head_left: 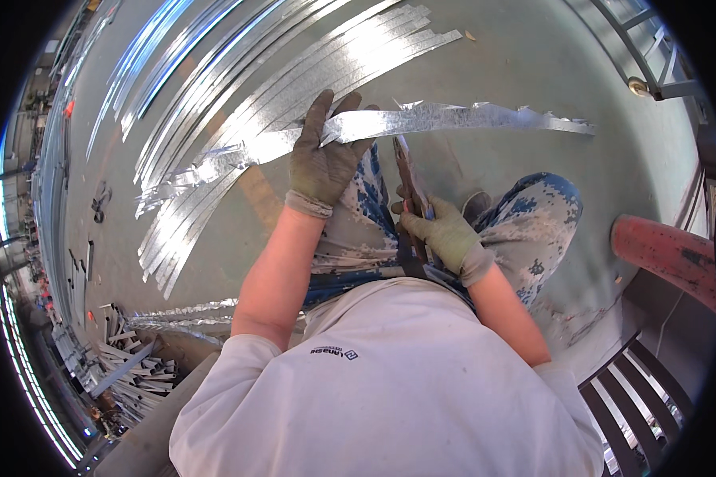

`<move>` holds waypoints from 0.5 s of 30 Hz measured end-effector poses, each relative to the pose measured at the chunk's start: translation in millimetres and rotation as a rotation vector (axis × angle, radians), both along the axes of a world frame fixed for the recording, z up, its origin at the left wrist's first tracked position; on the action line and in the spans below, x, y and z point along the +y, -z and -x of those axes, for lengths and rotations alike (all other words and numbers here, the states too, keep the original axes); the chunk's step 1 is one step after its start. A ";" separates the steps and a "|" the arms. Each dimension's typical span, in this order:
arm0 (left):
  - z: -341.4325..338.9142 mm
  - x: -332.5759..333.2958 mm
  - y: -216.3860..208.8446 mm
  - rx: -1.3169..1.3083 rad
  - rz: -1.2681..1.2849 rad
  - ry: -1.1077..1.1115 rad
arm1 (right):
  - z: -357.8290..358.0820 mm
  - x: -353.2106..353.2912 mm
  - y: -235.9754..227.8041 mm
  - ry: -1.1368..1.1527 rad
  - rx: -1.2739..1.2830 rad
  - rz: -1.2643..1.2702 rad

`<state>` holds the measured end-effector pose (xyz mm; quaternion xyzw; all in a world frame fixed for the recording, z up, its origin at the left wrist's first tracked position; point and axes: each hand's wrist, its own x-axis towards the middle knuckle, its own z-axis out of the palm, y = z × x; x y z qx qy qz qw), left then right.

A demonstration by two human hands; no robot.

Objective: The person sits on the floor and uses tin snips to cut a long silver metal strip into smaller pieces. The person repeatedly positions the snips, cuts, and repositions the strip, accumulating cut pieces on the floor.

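From my remote seat, I see the gloved left hand (324,163) clenched on a jagged metal strip (422,122) at twelve o'clock while the right hand (444,232) grips snips (410,184) beneath; a slip could slice glove or knee.

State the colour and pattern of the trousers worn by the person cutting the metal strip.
Pale grey trousers with blue blotches, seen in the head view.
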<state>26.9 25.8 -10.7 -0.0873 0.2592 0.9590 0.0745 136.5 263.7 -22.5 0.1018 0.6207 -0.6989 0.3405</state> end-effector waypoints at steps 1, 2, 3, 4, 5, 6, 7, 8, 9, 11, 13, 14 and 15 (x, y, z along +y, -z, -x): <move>0.0 -3.4 4.8 0.023 -0.078 0.014 | 0.8 -1.1 1.2 0.008 0.011 0.007; 0.5 -5.2 8.0 0.047 -0.158 0.024 | 4.4 -1.2 -5.0 -0.005 -0.024 -0.007; 0.1 -3.3 5.8 0.020 -0.125 0.006 | 8.0 -0.3 -16.5 -0.013 -0.061 -0.022; -1.0 -1.8 3.0 -0.008 -0.092 -0.013 | 9.7 -0.2 -22.3 -0.022 -0.097 -0.036; -0.9 -0.2 -0.3 -0.034 -0.058 -0.030 | 9.4 -1.0 -22.3 -0.010 -0.089 -0.038; -0.1 1.1 -0.7 -0.035 -0.045 -0.030 | 8.9 -1.8 -21.6 0.001 -0.081 -0.039; 0.7 2.2 -0.7 -0.036 -0.032 -0.031 | 8.6 -1.7 -19.5 0.009 -0.070 -0.040; 1.0 2.6 -0.8 -0.037 -0.017 -0.033 | 7.4 -2.0 -17.4 0.015 -0.061 -0.039; 0.8 2.0 0.6 -0.014 -0.018 -0.022 | 6.3 -2.2 -13.1 0.018 -0.050 -0.037; 0.6 0.2 3.3 0.032 -0.021 0.000 | 4.5 -2.8 -7.6 0.024 -0.038 -0.039; 0.7 -0.4 3.1 0.026 0.039 0.004 | 3.3 -3.2 -5.2 0.030 -0.038 -0.045; 0.3 -0.5 2.3 0.023 0.070 0.006 | 2.8 -3.4 -4.7 0.030 -0.037 -0.049; -0.4 -0.8 2.1 0.026 0.072 0.009 | 3.1 -3.4 -4.4 0.028 -0.037 -0.052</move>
